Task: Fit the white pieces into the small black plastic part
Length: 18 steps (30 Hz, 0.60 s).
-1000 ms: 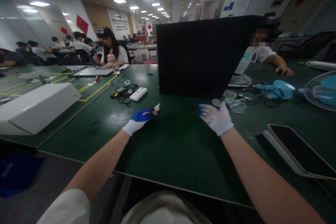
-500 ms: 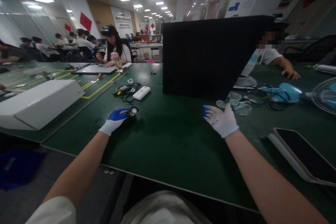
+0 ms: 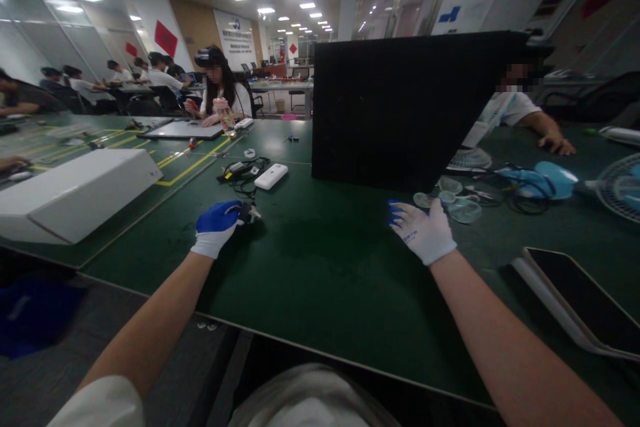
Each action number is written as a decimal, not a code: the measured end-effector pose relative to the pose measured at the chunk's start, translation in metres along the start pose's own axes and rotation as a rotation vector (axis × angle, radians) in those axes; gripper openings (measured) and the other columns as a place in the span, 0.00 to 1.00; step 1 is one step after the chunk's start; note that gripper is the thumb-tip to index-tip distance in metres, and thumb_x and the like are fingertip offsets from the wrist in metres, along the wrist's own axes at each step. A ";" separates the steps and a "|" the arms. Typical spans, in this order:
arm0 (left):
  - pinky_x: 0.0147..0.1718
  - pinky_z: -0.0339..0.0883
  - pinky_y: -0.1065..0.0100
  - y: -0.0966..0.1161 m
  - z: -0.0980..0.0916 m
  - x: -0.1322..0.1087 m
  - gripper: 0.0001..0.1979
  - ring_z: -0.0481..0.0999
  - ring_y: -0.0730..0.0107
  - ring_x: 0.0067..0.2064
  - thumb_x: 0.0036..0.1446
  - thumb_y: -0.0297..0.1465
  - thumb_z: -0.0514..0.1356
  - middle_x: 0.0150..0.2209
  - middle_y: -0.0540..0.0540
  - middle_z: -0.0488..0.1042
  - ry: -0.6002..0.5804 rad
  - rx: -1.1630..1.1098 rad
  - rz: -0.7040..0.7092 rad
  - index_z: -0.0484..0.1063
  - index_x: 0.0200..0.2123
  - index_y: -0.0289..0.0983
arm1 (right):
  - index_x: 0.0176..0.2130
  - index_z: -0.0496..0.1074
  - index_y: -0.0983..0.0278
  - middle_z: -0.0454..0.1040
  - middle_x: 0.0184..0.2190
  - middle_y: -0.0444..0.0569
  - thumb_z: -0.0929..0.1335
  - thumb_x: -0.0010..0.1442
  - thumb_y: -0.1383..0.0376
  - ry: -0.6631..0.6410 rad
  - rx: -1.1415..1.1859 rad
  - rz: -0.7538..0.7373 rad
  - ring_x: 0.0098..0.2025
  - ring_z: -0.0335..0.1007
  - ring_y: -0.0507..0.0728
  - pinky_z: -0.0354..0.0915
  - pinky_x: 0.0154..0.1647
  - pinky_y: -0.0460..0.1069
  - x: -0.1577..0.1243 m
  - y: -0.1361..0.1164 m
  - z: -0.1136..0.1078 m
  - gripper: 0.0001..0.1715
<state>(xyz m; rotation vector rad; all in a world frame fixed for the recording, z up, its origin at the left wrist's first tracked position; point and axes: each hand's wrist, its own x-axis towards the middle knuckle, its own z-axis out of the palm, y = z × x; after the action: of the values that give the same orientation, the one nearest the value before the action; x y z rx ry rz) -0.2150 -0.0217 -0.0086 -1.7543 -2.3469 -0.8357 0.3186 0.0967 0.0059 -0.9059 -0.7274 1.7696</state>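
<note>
My left hand (image 3: 219, 223), in a blue and white glove, is closed on a small black device (image 3: 247, 213) with a pale part at its right end. It holds this just above the green table (image 3: 310, 267). Beyond it are a white power bank (image 3: 271, 176) and a tangle of black cable (image 3: 243, 172). My right hand (image 3: 419, 225), gloved the same way, is open with its palm turned up and its fingers spread, holding nothing. Several clear plastic discs (image 3: 464, 209) lie just beyond its thumb.
A large black panel (image 3: 390, 113) stands across the middle. At the left is a white box (image 3: 75, 197). A phone (image 3: 583, 293), a light-blue fan part (image 3: 555, 180) and a fan grille (image 3: 623, 187) lie right. Other people sit at the tables.
My left hand has drawn slightly left and turned, and the black device in it has turned from facing me to pointing right. My right hand stays almost where it was.
</note>
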 end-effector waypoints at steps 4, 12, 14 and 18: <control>0.59 0.67 0.57 -0.001 -0.004 -0.001 0.16 0.77 0.54 0.57 0.54 0.28 0.60 0.56 0.44 0.79 0.150 -0.008 0.142 0.82 0.45 0.41 | 0.53 0.76 0.64 0.81 0.44 0.59 0.44 0.65 0.35 0.020 -0.010 -0.006 0.43 0.79 0.64 0.77 0.39 0.57 -0.002 0.000 0.002 0.53; 0.63 0.65 0.55 0.018 0.014 -0.005 0.17 0.74 0.58 0.60 0.60 0.32 0.57 0.58 0.41 0.76 0.217 -0.566 0.109 0.78 0.51 0.38 | 0.54 0.75 0.64 0.81 0.40 0.59 0.45 0.65 0.35 0.047 -0.012 0.014 0.43 0.79 0.64 0.77 0.41 0.57 -0.003 -0.001 0.007 0.52; 0.62 0.67 0.56 0.022 0.024 -0.002 0.24 0.74 0.58 0.61 0.61 0.35 0.59 0.60 0.40 0.74 0.144 -0.738 0.026 0.71 0.59 0.37 | 0.54 0.75 0.65 0.81 0.40 0.59 0.45 0.65 0.35 0.050 -0.010 0.013 0.42 0.79 0.63 0.77 0.40 0.56 -0.002 -0.001 0.007 0.53; 0.62 0.66 0.57 0.029 0.037 0.004 0.38 0.71 0.56 0.63 0.57 0.39 0.66 0.65 0.39 0.68 -0.030 -0.791 -0.029 0.60 0.68 0.41 | 0.55 0.74 0.65 0.81 0.41 0.60 0.45 0.65 0.35 0.047 -0.012 0.019 0.44 0.79 0.64 0.77 0.40 0.56 0.000 -0.001 0.006 0.52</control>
<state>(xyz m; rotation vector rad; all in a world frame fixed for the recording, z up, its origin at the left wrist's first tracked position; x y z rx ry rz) -0.1812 0.0046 -0.0273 -1.9490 -2.2059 -1.9480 0.3142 0.0967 0.0095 -0.9625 -0.7021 1.7564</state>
